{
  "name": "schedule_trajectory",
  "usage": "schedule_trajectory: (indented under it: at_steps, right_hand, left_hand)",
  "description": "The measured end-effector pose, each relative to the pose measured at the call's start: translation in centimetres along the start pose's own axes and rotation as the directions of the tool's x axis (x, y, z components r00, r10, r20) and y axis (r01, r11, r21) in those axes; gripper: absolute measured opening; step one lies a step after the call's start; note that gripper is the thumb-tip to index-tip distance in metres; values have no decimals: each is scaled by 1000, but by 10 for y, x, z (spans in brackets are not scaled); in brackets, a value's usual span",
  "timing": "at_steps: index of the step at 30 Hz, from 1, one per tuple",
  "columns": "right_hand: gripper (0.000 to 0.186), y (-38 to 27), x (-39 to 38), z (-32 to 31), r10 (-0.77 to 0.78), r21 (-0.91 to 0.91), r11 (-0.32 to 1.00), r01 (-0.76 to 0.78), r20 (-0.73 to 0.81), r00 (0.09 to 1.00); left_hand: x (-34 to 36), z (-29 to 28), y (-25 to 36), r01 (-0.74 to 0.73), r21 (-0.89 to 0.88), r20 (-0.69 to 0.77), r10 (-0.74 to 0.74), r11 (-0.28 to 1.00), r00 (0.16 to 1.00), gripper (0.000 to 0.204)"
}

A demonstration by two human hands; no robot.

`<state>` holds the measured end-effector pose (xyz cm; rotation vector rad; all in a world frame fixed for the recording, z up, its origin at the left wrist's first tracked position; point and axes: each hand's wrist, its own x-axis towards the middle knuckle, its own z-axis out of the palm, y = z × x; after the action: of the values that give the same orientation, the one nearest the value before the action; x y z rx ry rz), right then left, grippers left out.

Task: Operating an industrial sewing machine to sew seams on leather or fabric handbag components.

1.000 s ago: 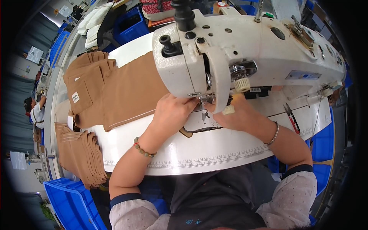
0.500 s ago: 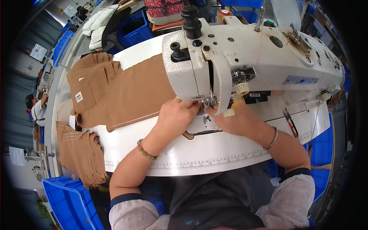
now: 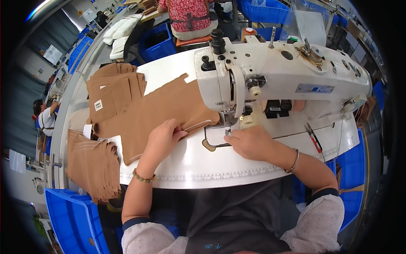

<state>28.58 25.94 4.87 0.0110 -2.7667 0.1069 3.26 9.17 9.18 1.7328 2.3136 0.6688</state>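
Note:
A large brown fabric panel [image 3: 163, 106] with a pale line along its near edge lies on the sewing table [image 3: 169, 174]. Its right end sits by the presser foot [image 3: 229, 120] of a white sewing machine [image 3: 275, 63]. My left hand [image 3: 162, 139] is closed on the panel's near edge, thumb against fingertips. Just right of and nearer than the presser foot, my right hand [image 3: 252, 143] has its fingers pinched together over the metal plate. Whatever may be between those fingertips is hidden.
Brown pocket pieces [image 3: 116, 84] lie stacked at the back left, with more brown pieces [image 3: 91, 163] draped at the table's left edge. Red-handled thread snips [image 3: 314, 139] rest at right. Blue bins [image 3: 76, 218] stand below the table. Other people [image 3: 45, 117] sit farther off.
The panel's right end has come toward me, out from beside the machine head. My left hand moved left and nearer along its edge. The right hand drew back from the presser foot.

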Motion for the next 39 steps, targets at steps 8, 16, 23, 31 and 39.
schedule_trajectory:
  at_steps: [8, 16, 23, 31, 39]
  right_hand:
    - [70, -93, 35, -15, 476, 570, 796, -204, -381, 793]
    - [40, -85, -4, -52, 146, 196, 978, -72, -398, 906]
    - [38, -125, -51, -35, 35, 103, 994, -43, 85, 996]
    - [50, -140, -55, -41, 15, 130, 991, -28, 103, 995]
    - [39, -87, -1, -44, 501, 651, 731, -207, -305, 810]
  left_hand:
    - [-71, -72, 68, -45, 285, -536, 198, 958, 820, 24]
    - [-114, -110, 30, -119, 284, -701, 291, 951, 651, 30]
    - [-111, -27, 11, -11, 291, -74, 34, 957, 997, 52]
    - [-84, 8, 45, 49, -190, -163, -81, 981, 983, 17]
    - [-99, -5, 51, 215, -726, 114, -195, 653, 974, 13]
